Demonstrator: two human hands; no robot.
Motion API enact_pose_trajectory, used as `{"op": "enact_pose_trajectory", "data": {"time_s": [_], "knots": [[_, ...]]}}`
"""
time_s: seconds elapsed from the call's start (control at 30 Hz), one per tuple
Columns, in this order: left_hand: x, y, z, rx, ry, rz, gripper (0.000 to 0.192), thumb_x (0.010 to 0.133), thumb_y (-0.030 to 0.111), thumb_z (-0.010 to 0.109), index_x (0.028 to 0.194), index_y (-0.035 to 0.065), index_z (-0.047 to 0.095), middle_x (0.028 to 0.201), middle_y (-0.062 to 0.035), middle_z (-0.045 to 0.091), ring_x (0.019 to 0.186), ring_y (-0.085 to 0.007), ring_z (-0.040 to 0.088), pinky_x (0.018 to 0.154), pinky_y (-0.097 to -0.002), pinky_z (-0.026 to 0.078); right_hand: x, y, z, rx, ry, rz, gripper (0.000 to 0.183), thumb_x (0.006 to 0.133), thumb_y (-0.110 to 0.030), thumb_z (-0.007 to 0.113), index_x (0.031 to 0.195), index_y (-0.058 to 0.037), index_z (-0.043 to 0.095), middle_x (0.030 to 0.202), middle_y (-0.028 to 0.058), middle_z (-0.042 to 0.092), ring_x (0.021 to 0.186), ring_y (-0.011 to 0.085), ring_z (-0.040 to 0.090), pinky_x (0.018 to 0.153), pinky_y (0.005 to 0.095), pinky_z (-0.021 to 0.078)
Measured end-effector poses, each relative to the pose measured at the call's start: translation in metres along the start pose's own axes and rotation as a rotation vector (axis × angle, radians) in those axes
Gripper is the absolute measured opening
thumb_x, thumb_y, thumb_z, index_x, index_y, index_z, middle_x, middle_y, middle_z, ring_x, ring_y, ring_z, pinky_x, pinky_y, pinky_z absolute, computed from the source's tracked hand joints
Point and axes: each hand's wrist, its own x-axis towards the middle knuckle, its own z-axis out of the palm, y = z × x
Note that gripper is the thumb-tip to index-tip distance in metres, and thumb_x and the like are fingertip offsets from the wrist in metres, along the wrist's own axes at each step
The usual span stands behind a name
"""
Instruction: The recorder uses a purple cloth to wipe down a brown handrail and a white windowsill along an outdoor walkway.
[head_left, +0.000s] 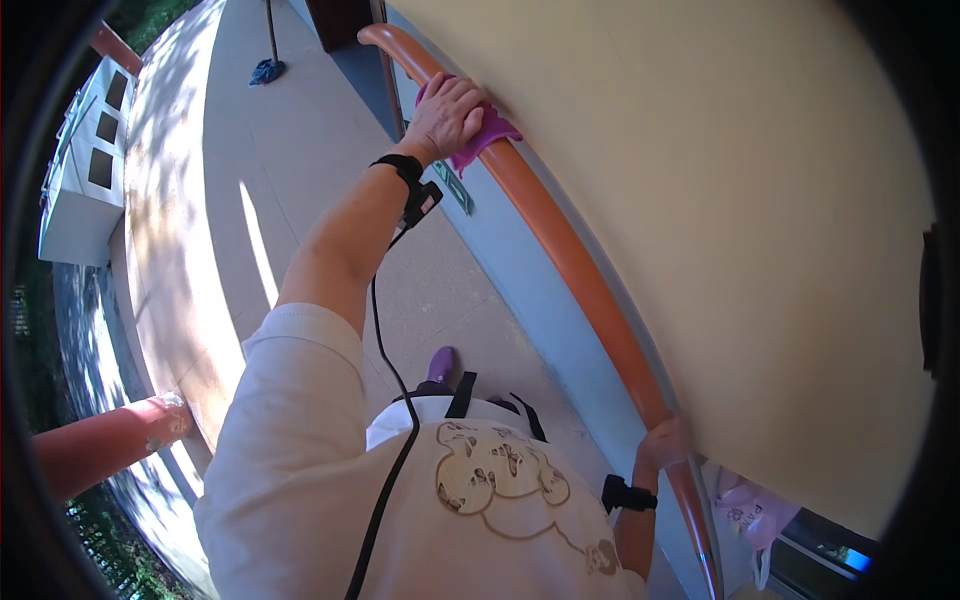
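A long orange handrail (570, 255) runs along the wall from the upper middle to the lower right. My left hand (448, 116) presses a magenta cloth (491, 133) onto the rail near its curved far end, the fingers wrapped over cloth and rail. Lower down, my right hand (664, 444) is closed around the bare rail. Both wrists wear black straps, and a small black device (422, 206) with a cable sits at the left wrist.
The cream wall (712, 225) rises beside the rail. A blue mop (268, 71) stands on the tiled floor ahead. To the left are a white cabinet-like box (82, 217) and a red post (112, 442). A pink bag (754, 510) hangs at lower right.
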Motion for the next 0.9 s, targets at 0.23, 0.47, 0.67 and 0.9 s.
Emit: {"op": "enact_pose_trajectory", "data": {"time_s": [0.23, 0.47, 0.67, 0.9], "knots": [[-0.021, 0.087, 0.033, -0.044, 0.169, -0.114, 0.025, 0.086, 0.024, 0.042, 0.097, 0.0099, 0.060, 0.108, -0.0079, 0.056, 0.118, -0.0269, 0.043, 0.104, -0.0465, 0.022, -0.005, 0.010, -0.003, -0.006, -0.064, 0.034, 0.028, 0.090, -0.016, 0.038, 0.078, -0.0027, 0.059, 0.075, 0.0144, 0.060, 0.070, 0.0351, 0.057, 0.063, 0.0438, 0.0448], [-0.097, 0.341, 0.037, -0.322, -0.052, 0.036, 0.028, 0.079, 0.027, 0.053, 0.102, 0.0128, 0.059, 0.108, -0.0061, 0.053, 0.119, -0.0267, 0.041, 0.107, -0.0542, 0.016, -0.004, 0.004, 0.005, 0.048, -0.008, -0.022, 0.026, 0.089, -0.017, 0.039, 0.079, -0.0030, 0.059, 0.077, 0.0142, 0.060, 0.072, 0.0346, 0.057, 0.064, 0.0430, 0.0451], [-0.109, 0.387, 0.043, -0.360, -0.108, 0.382, 0.038, 0.083, 0.035, 0.054, 0.114, 0.0128, 0.053, 0.113, -0.0079, 0.051, 0.119, -0.0278, 0.042, 0.107, -0.0507, 0.020, -0.009, 0.020, 0.010, 0.042, -0.096, 0.000, 0.028, 0.090, -0.021, 0.039, 0.082, -0.0021, 0.058, 0.080, 0.0144, 0.059, 0.076, 0.0349, 0.056, 0.069, 0.0432, 0.0444], [-0.077, 0.268, 0.020, -0.173, -0.118, 0.138, 0.034, 0.085, 0.034, 0.049, 0.110, 0.0111, 0.054, 0.115, -0.0090, 0.050, 0.123, -0.0262, 0.038, 0.109, -0.0481, 0.019, -0.018, 0.024, 0.018, 0.032, -0.136, -0.015, 0.031, 0.091, -0.022, 0.037, 0.082, -0.0003, 0.058, 0.083, 0.0159, 0.059, 0.079, 0.0348, 0.056, 0.070, 0.0436, 0.0443]]}}
